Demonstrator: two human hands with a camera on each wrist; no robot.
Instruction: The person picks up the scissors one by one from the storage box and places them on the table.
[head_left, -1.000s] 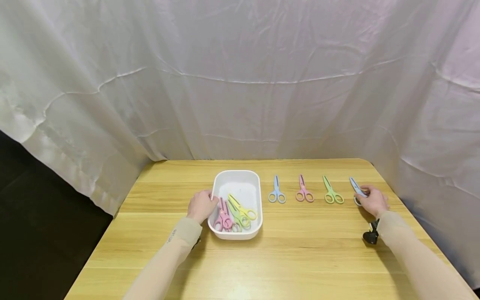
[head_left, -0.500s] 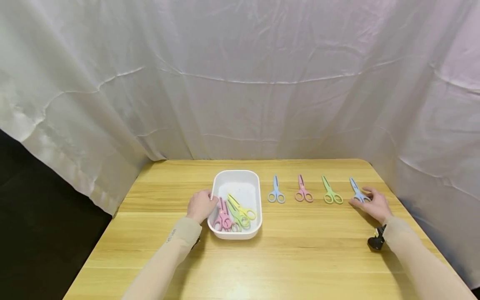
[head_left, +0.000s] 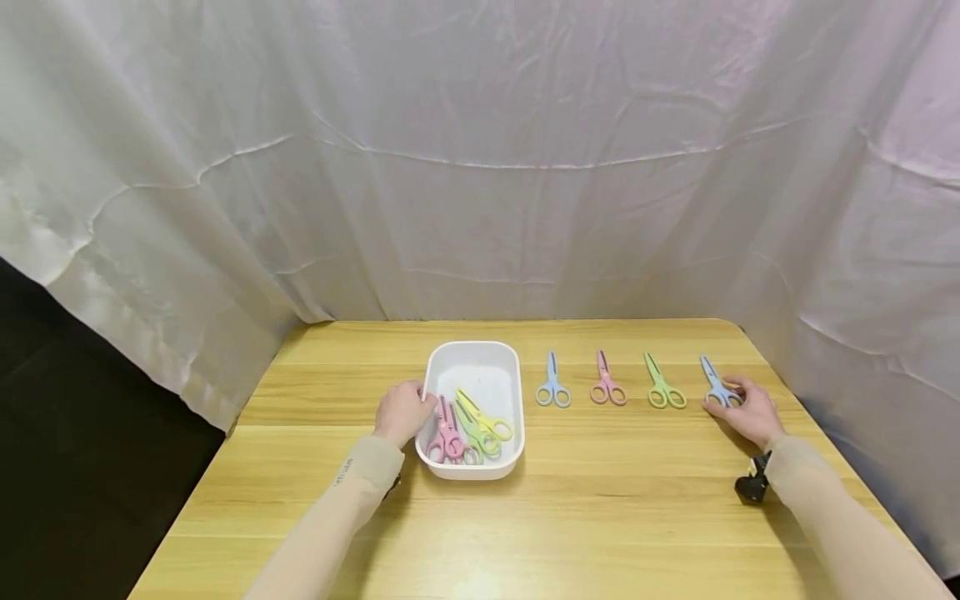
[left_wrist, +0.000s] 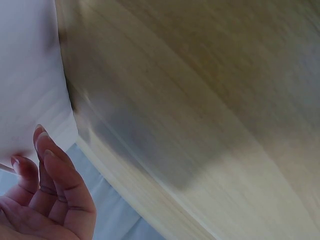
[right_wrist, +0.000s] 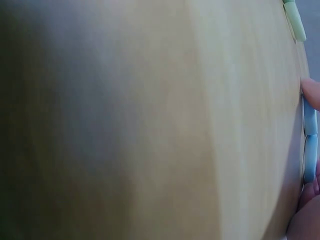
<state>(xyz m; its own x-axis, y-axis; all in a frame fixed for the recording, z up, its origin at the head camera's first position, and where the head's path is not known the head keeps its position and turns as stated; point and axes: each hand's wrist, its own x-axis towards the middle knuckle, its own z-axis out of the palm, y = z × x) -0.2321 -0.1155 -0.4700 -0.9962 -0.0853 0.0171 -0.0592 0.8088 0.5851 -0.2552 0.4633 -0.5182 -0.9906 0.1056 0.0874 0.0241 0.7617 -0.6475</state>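
Observation:
A white plastic tray (head_left: 471, 472) stands left of the table's middle. My left hand (head_left: 405, 411) grips its left rim, thumb over the edge; in the left wrist view the curled fingers (left_wrist: 67, 182) lie against the outer wall. Inside are pink scissors (head_left: 447, 435), green scissors (head_left: 474, 429) and yellow scissors (head_left: 486, 415), partly overlapping. At the far right, blue scissors (head_left: 714, 379) lie with blades pointing away. My right hand (head_left: 752, 411) holds their handles between thumb and fingers; the right wrist view shows the blue handles (right_wrist: 310, 157) between them.
Left of the held pair, blue scissors (head_left: 552, 385), pink scissors (head_left: 604, 382) and green scissors (head_left: 660, 385) lie in a spaced row on the wooden table (head_left: 585, 508). A pale curtain (head_left: 495, 192) hangs behind and along the sides.
My right hand has drawn back from over the far-right blue scissors to the sides of their handles, and these have shifted slightly right. My left hand and the tray have stayed put.

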